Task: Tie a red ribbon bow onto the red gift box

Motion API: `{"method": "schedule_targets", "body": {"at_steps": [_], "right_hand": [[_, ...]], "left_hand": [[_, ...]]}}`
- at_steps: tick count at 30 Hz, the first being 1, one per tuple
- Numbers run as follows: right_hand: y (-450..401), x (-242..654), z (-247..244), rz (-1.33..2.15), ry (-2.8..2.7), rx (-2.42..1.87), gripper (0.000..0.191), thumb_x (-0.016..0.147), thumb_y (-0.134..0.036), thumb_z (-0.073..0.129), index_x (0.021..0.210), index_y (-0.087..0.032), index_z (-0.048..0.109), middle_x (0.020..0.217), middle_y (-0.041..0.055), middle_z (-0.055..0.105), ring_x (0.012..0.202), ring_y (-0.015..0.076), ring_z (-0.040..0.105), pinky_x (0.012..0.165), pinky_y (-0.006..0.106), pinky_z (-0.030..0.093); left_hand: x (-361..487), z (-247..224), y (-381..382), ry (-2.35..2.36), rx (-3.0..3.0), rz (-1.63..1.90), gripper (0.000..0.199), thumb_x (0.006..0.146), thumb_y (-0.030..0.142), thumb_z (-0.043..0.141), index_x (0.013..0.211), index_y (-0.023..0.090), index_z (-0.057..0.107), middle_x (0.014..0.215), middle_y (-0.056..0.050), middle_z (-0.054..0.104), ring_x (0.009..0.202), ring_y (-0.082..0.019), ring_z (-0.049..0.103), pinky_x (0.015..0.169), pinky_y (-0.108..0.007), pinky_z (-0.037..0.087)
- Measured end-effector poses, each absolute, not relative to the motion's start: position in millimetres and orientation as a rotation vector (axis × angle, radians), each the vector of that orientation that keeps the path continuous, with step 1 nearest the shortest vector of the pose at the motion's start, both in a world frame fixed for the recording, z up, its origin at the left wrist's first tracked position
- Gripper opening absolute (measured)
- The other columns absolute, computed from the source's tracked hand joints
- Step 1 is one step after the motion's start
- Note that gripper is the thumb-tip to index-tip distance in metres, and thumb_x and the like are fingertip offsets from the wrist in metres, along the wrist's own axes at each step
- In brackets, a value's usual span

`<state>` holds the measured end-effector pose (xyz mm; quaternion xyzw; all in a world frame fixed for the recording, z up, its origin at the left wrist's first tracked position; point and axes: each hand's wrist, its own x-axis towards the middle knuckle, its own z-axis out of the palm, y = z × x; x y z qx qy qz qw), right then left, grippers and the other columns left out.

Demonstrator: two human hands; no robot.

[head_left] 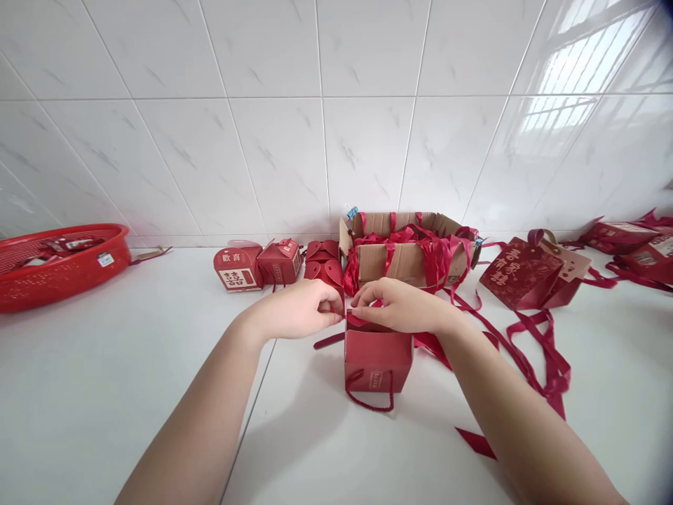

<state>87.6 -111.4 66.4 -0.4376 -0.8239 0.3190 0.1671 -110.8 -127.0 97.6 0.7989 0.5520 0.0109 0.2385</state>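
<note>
Carton [413,261] stands beyond your red gift box [378,358], which sits under your right hand [397,305], the nearer; your left hand [294,308] hovers just beside its far left corner. Both curl nearly closed; what they grip, I cannot tell.

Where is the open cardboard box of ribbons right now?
In the head view, the cardboard box stands right of centre, just beyond the right hand and close to the tiled wall.
</note>
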Motion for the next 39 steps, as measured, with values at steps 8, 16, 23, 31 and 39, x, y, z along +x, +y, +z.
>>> {"method": "schedule_targets", "body": {"at_steps": [8, 16, 23, 31, 39], "right_hand": [[-110.5, 85.7, 63.6, 0.943, -2.368, -1.181, 0.03, 0.083, -0.045, 0.055, 0.079, -0.02, 0.069, 0.074, 0.0037, 0.063, 0.07, 0.0185, 0.056, 0.058, 0.029, 0.039], [-117.1, 102.7, 78.2, 0.982, -2.316, -1.154, 0.036, 0.079, -0.054, 0.062, 0.098, -0.023, 0.064, 0.11, 0.0029, 0.065, 0.104, 0.0197, 0.058, 0.082, 0.029, 0.047], [-123.6, 113.0, 84.0, 0.872, -2.529, -1.23, 0.047, 0.073, -0.039, 0.068, 0.118, -0.03, 0.056, 0.118, 0.0029, 0.061, 0.105, 0.0217, 0.058, 0.077, 0.029, 0.049], [-118.5, 95.0, 70.2, 0.638, -2.689, -1.417, 0.023, 0.073, -0.023, 0.056, 0.096, -0.027, 0.057, 0.087, 0.0, 0.062, 0.067, 0.0152, 0.056, 0.046, 0.024, 0.034], [-117.6, 86.5, 62.9, 0.481, -2.78, -1.449, 0.009, 0.07, -0.019, 0.052, 0.069, -0.021, 0.044, 0.072, -0.0014, 0.055, 0.056, 0.0122, 0.047, 0.042, 0.025, 0.024]], "left_hand": [[-109.2, 96.1, -127.9, 1.509, 2.184, 0.068, 0.021, 0.081, 0.037, 0.049, 0.07, 0.021, 0.057, 0.064, 0.001, 0.05, 0.052, -0.012, 0.037, 0.046, -0.026, 0.025], [-121.7, 105.6, -126.3, 1.484, 1.992, 0.641, 0.016, 0.08, 0.027, 0.048, 0.066, 0.019, 0.049, 0.067, 0.001, 0.049, 0.061, -0.012, 0.046, 0.054, -0.025, 0.035], [-140.1, 123.3, -128.1, 1.115, 1.532, 1.489, 0.017, 0.082, 0.02, 0.051, 0.066, 0.017, 0.054, 0.064, 0.001, 0.056, 0.057, -0.012, 0.058, 0.058, -0.028, 0.047], [-144.1, 132.8, -147.8, 1.179, 1.556, 1.679, 0.009, 0.078, 0.042, 0.054, 0.068, 0.042, 0.056, 0.078, 0.004, 0.069, 0.111, -0.027, 0.059, 0.076, -0.045, 0.057], [-141.5, 137.3, -155.9, 1.203, 1.602, 1.667, 0.011, 0.075, 0.044, 0.052, 0.066, 0.048, 0.056, 0.072, 0.004, 0.068, 0.115, -0.03, 0.057, 0.086, -0.054, 0.053]]}}
